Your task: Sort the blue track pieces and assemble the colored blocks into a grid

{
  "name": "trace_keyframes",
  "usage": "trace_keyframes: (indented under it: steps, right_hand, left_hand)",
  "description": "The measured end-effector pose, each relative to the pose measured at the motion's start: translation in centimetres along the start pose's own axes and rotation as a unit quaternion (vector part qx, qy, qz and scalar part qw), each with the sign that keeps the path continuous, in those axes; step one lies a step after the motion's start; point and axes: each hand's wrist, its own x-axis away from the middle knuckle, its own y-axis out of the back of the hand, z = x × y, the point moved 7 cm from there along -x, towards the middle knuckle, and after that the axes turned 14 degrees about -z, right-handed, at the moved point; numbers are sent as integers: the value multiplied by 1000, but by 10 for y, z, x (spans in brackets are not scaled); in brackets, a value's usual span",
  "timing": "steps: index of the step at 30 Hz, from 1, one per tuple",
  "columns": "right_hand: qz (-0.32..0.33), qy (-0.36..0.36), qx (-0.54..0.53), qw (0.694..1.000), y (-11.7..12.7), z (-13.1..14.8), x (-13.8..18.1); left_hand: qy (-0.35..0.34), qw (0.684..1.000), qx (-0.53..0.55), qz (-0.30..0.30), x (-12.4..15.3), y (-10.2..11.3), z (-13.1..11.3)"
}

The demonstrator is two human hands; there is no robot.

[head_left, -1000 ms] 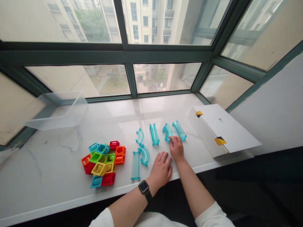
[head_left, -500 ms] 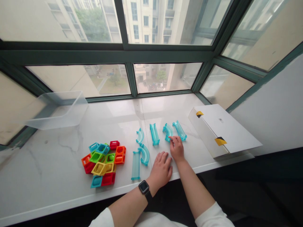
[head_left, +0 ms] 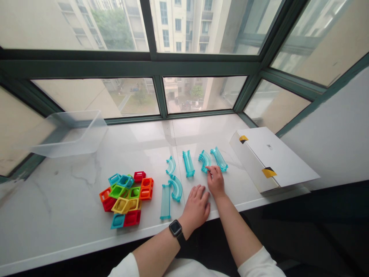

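1. Right hand (head_left: 215,181): palm down, fingers bent, thumb and index fingertips close together at the near end of a curved teal piece (head_left: 205,158), which lay at 12 o'clock from between the hands. Could not tell whether it was pinched or only touched.
2. Left hand (head_left: 196,207): palm down on the white counter (head_left: 86,200), fingers loosely spread, holding nothing. Black watch (head_left: 175,227) on that wrist.
3. Forearms entered over the near edge, left slanting toward 1 to 2 o'clock, right toward 11. Hands near each other, apparently not touching.
4. Straight teal pieces, lying flat: one (head_left: 188,164) at 11 o'clock, another (head_left: 219,159) at 1, just beside the curved piece.
5. Small curve (head_left: 173,165) at 10; larger curve (head_left: 179,187) and a third straight piece (head_left: 165,202) about 9. Ends very close; contact unclear.
6. Farther out, 9 o'clock: coloured blocks (head_left: 127,206), clustered closely.
7. Progress, as judged: teal pieces set out on the counter, apart from the blocks. No teal piece yet rested on a block; no sure join made out.
8. Outermost: clear tub (head_left: 72,150) at 10, white box (head_left: 268,148) at 2, dark window frame (head_left: 173,69) at 12.
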Motion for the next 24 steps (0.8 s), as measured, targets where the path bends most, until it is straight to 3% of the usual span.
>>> trace_keyframes:
  steps: [24]
  right_hand:
    - [-14,-12,5,1000,2,-2,3]
  left_hand:
    - [-9,1000,9,-15,1,-1,1]
